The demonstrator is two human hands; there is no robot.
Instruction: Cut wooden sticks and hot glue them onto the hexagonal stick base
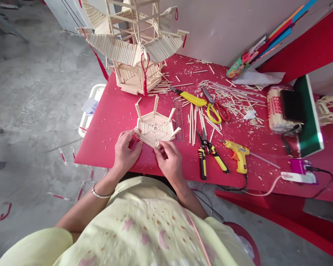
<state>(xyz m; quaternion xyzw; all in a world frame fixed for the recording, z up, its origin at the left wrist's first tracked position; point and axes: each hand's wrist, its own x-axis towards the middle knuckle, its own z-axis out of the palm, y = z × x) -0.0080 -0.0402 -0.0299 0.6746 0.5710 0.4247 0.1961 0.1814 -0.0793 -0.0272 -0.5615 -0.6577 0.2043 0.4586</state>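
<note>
Red tabletop (100,142) bears a ribbed wooden hexagon (156,123); hands (170,159): right pinching a corner, left (125,151) grip unclear.

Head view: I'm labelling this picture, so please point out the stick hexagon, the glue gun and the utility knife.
Stick hexagon (151,129), head view: on its flat floor, just left of centre.
Glue gun (240,153), head view: on its yellow body.
Utility knife (193,98), head view: on its yellow handle.

From here I see a rectangular red-topped table (108,123) beside a plain pale-grey wall (208,33), above grey concrete floor (44,85).
</note>
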